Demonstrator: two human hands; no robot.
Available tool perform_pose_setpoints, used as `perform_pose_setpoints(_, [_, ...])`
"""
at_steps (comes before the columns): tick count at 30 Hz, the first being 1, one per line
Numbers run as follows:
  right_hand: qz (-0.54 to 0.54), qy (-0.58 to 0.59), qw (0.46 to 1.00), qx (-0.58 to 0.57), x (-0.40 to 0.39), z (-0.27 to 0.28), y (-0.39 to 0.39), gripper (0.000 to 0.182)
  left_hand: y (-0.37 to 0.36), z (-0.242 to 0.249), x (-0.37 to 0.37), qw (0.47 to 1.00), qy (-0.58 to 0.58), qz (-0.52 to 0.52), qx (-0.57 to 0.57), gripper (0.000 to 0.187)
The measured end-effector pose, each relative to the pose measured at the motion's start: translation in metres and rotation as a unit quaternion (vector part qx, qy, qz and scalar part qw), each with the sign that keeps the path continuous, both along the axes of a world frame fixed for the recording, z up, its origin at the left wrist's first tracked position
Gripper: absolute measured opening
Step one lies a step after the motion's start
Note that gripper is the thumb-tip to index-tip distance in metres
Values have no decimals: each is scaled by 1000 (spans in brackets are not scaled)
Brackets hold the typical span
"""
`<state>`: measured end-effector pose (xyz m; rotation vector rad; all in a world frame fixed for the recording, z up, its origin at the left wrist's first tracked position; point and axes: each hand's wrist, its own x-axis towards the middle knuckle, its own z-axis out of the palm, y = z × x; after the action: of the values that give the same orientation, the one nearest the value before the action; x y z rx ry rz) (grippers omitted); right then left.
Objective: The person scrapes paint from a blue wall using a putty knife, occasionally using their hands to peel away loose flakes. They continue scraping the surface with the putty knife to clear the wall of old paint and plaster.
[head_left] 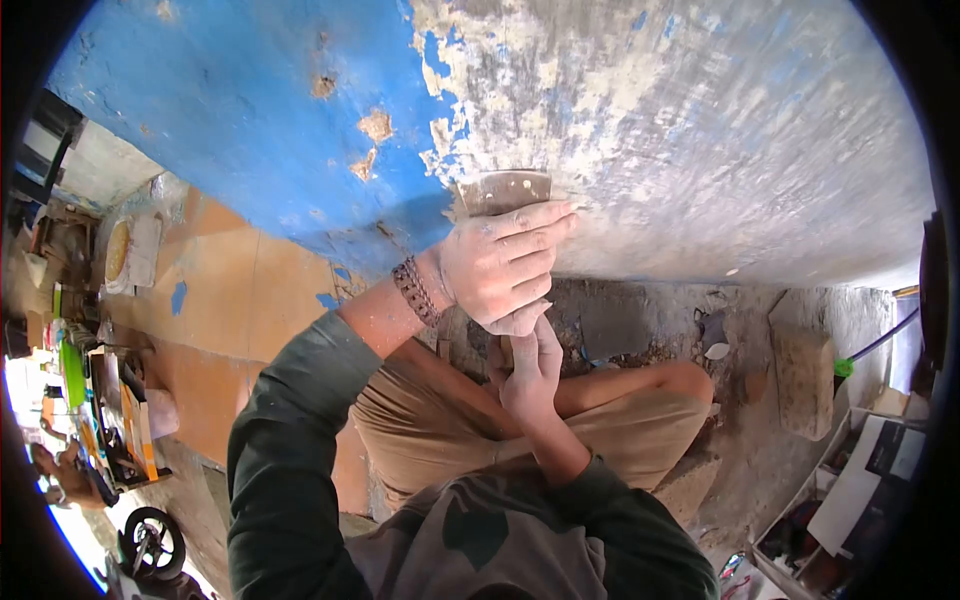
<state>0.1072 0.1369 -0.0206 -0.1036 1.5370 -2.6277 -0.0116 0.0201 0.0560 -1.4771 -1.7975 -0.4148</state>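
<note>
A wide paint scraper [508, 192] rests with its blade edge against the painted wall [250, 110], at the border between blue paint and a scraped, whitish-grey area. My left hand [505, 265], dusty and with a brown beaded bracelet [415, 290] at the wrist, is closed over the scraper just behind the blade. Directly below it, my right hand [530, 370] is closed around the handle end, which the fingers mostly hide. Chips show pale plaster in the blue paint left of the blade.
My crossed legs [430, 430] are beneath my hands. Paint flakes and rubble [650, 350] lie along the wall's foot, with a block [803, 382] to the right. A box of items [850, 500] stands lower right. Orange tiles [220, 290] and a wheel [152, 543] are on the left.
</note>
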Motion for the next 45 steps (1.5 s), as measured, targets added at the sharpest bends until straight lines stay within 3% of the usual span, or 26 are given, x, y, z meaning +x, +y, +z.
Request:
perform_pose_setpoints(5, [-15,0,1000,2,5,-20,-1,28,1,-23,7,999,-31,-3,-15,34])
perform_pose_setpoints(8, [-43,49,996,58,1,-14,-2,28,2,-7,5,1000,-8,8,10,36])
perform_pose_setpoints(18, [-50,27,998,34,5,3,-6,27,3,-2,7,1000,-9,-7,19,39])
perform_pose_setpoints(22, [-68,-15,997,42,11,1,-8,25,3,-9,10,999,-39,-19,16,35])
perform_pose_setpoints(30, [-45,26,998,44,10,-3,-5,26,-2,-6,11,999,-52,-9,-6,29])
perform_pose_setpoints(32, [-44,14,998,38,9,0,-5,27,-3,-10,16,997,-71,-7,-14,39])
perform_pose_setpoints(35, [-15,-21,999,-22,12,9,-10,28,-11,-20,38,981,-83,90,147,15])
perform_pose_setpoints(37, [-4,-43,999,0,12,8,-5,22,-5,-17,68,925,-132,239,263,19])
perform_pose_setpoints(39, [-39,18,996,81,6,6,-2,21,9,-52,78,799,-271,220,490,23])
perform_pose_setpoints(40, [-69,71,987,130,5,6,-3,20,5,-55,80,734,-392,239,500,26])
perform_pose_setpoints(41, [-53,46,991,115,7,7,-4,21,4,-57,82,656,-507,260,495,30])
perform_pose_setpoints(42, [-31,27,995,96,5,7,-5,22,13,-51,79,656,-523,239,488,30])
perform_pose_setpoints(44, [-44,89,991,93,1,0,-10,25,26,-27,79,562,-634,121,517,39])
perform_pose_setpoints(45, [-33,78,993,80,3,6,-8,28,33,-18,79,516,-642,146,548,41])
